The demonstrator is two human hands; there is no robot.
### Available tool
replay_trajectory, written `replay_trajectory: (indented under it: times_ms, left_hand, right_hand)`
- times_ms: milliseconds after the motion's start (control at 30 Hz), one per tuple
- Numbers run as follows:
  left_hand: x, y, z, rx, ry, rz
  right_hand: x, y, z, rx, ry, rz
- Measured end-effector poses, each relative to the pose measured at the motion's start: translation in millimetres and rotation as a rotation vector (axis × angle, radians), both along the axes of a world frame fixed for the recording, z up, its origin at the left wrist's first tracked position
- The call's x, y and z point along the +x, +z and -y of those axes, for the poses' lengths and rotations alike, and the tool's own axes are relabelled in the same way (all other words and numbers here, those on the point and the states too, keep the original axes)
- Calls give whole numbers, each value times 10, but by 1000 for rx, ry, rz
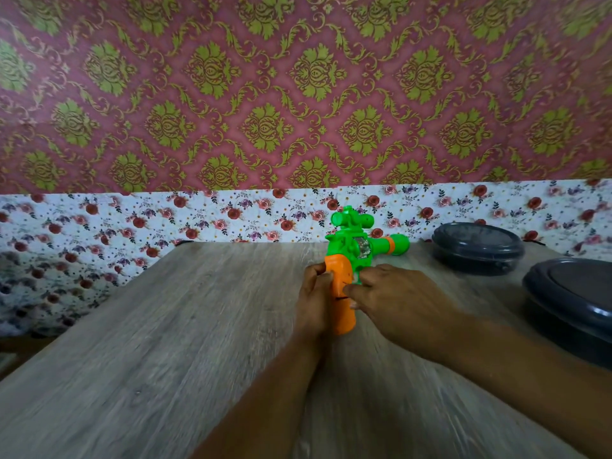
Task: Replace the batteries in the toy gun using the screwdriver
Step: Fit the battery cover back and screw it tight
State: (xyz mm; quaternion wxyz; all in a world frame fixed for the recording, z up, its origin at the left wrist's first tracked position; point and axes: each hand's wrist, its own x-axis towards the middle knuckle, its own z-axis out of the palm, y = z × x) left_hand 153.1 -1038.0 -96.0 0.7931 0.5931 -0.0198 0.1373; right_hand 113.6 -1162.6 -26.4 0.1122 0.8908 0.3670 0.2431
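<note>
Toy gun (pixel 351 256) held upright above the table (pixel 165 342), right of centre, orange grip down, green body and scope on top, barrel pointing right. Both hands on the grip. Left hand (pixel 313 303) wraps it from the left, fingers curled round the back, thumb pressed on the upper edge. Right hand (pixel 394 299) comes in from the right, fingertips pinching or pressing the grip's side near a dark seam; exact contact hard to read, motion blur softens the fingers. Whether the gun's butt touches the table cannot be told. The far side of the grip is hidden by the left hand.

Two dark round lidded containers at right: one (pixel 478 248) near the wall, the nearer one (pixel 573 299) cut off by the frame edge.
</note>
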Motion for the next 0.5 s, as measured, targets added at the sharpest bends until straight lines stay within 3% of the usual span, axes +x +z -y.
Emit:
replay_trajectory:
  times_ms: [200, 300, 400, 500]
  left_hand:
    - [67, -15, -14, -147, 8, 25]
    - [81, -27, 9, -63, 70, 37]
    - [77, -36, 30, 45, 143, 84]
    - [64, -38, 36, 48, 189, 92]
  right_hand:
    - [203, 89, 120, -262, 259, 390]
    - [306, 153, 131, -308, 288, 464]
    - [337, 61, 125, -322, 306, 429]
    - [252, 18, 62, -256, 150, 276]
